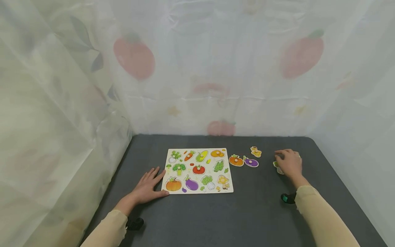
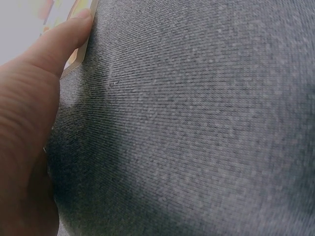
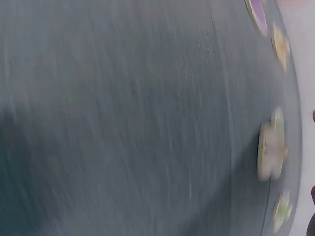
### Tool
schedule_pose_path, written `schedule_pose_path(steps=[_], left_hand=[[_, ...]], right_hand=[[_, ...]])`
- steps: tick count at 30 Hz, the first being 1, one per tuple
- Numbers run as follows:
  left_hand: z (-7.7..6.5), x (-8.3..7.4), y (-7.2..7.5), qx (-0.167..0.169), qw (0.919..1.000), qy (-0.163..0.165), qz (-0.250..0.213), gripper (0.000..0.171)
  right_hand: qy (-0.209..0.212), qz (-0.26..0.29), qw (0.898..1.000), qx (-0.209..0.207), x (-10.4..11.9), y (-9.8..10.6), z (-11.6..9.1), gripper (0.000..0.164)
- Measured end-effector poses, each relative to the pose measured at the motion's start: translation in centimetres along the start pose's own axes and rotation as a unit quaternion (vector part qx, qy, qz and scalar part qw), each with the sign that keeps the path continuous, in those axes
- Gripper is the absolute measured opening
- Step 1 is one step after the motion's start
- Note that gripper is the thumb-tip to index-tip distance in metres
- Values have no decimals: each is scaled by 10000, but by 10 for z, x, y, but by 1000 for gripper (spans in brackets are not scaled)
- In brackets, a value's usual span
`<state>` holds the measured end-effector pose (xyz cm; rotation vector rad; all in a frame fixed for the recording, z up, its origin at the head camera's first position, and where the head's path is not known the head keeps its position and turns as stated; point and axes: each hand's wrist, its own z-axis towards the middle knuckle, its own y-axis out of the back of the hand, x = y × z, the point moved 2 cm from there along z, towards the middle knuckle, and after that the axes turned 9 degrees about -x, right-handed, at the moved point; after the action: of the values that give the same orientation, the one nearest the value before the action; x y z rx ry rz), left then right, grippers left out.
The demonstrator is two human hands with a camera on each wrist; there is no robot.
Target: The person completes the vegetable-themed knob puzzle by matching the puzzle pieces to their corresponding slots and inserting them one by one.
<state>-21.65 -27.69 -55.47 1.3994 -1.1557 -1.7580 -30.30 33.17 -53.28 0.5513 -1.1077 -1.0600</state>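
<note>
On grey tabletop [image 1: 216,219] — cream, vegetable-printed board [image 1: 210,169]

Curtained-off space: pale fruit-print curtains [image 1: 185,58] on three sides of a dark grey table [image 1: 216,219]; home or lab, cannot tell.

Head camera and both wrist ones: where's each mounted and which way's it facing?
Head: on the head, facing forward and down at the table, puzzle board, left hand and right hand.
Left wrist: on that wrist, facing the table; the thumb shows at the board's corner.
Right wrist: on that wrist, facing the table and loose pieces, blurred; slivers, probably fingers, edge in.
Shared: head and left wrist show the board and left hand.
</note>
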Motion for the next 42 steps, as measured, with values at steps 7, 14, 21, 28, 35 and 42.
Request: schedule_pose_path(steps=[7, 14, 21, 28, 35, 42], left_hand=[[-1, 1, -1, -131, 9998, -110, -130, 102], [-1, 0, 0, -6, 10000, 2, -63, 104], [0, 0, -1, 117, 9998, 99, 104, 106], [1, 1, -2, 157, 9997, 141, 98, 106], [1, 0, 0, 202, 9996, 156, 101, 105], [0, 0, 0, 218, 9995, 200, 76, 105]], right_hand=[[-1092, -248, 9937, 17, -43, 30, -4, 41], [-1821, -173, 9829, 197, -59, 39, -5, 49], [-1867, -4, 9817, 382, -70, 36, -5, 50], [-1947, -19, 9793, 548, -71, 33, -1, 49], [-1996, -149, 9775, 658, -70, 33, 1, 47], [-2026, -243, 9761, 752, -69, 32, 4, 45]])
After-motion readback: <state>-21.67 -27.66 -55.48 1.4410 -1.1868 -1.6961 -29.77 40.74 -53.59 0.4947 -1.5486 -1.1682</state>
